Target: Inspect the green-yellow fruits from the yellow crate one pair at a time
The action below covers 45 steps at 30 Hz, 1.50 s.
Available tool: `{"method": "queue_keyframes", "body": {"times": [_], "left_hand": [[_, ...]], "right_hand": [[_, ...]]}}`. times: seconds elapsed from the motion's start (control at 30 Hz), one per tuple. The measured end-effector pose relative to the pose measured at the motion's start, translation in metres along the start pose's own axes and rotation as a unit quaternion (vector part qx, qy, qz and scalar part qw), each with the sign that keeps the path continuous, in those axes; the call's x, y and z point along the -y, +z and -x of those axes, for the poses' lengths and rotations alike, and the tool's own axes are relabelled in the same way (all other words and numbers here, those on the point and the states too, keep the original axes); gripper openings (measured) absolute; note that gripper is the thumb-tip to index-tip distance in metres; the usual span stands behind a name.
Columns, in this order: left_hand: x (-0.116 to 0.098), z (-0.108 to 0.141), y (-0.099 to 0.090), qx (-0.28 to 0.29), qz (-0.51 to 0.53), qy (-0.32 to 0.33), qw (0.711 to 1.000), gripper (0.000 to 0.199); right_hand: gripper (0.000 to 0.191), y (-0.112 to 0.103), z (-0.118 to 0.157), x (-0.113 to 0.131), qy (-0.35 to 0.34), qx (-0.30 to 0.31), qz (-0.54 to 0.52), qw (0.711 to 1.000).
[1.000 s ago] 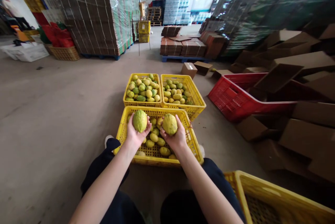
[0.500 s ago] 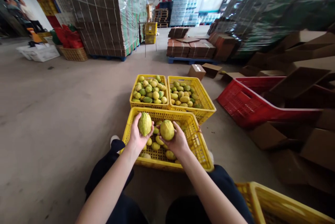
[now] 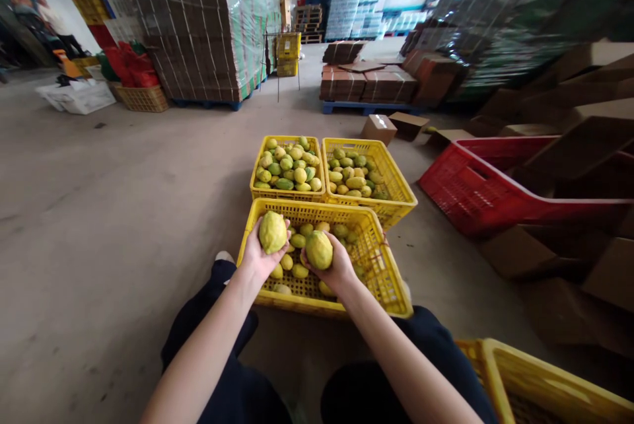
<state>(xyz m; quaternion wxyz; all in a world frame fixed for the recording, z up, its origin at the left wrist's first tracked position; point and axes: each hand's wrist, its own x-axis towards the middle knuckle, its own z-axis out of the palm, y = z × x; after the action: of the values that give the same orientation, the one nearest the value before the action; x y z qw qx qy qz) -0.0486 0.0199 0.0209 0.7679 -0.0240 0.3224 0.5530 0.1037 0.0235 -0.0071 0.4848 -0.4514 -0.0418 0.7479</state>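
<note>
My left hand (image 3: 256,253) is closed around a lumpy yellow-green fruit (image 3: 273,232), which looks like a small papaya. A second such fruit (image 3: 319,251), rounder from this side, rests in the curled fingers of my right hand (image 3: 341,264). Both hands hover over the near yellow crate (image 3: 391,279), a little apart from each other. Inside that crate, loose fruits (image 3: 299,271) of the same kind lie scattered on the slotted bottom; my hands and forearms hide some of them.
Beyond it stand two more yellow crates, the left one (image 3: 253,176) heaped with fruit, the right one (image 3: 396,189) partly filled. A red crate (image 3: 460,189) and cardboard boxes (image 3: 520,255) crowd the right. Another yellow crate (image 3: 488,361) is at lower right. Two people (image 3: 54,21) are far left.
The left fruit has turned, its ridged greener side giving way to a smoother yellow one. The right fruit has turned a little too, and my right hand sits slightly lower and further right.
</note>
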Motion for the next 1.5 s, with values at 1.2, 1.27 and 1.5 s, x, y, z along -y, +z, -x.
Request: {"method": "queue_keyframes", "body": {"times": [1.2,1.27,1.5], "left_hand": [[0.057,-0.017,0.03,0.041,0.031,-0.045,0.998,0.024],[0.06,-0.018,0.03,0.047,0.026,-0.046,0.998,0.027],[0.071,-0.02,0.03,0.079,0.041,-0.083,0.993,0.044]], "right_hand": [[0.023,-0.037,0.025,0.034,-0.105,0.015,0.001,0.994],[0.023,-0.039,0.027,0.035,-0.117,0.009,0.001,0.993],[0.019,-0.04,0.027,0.035,-0.204,0.01,-0.012,0.979]]}}
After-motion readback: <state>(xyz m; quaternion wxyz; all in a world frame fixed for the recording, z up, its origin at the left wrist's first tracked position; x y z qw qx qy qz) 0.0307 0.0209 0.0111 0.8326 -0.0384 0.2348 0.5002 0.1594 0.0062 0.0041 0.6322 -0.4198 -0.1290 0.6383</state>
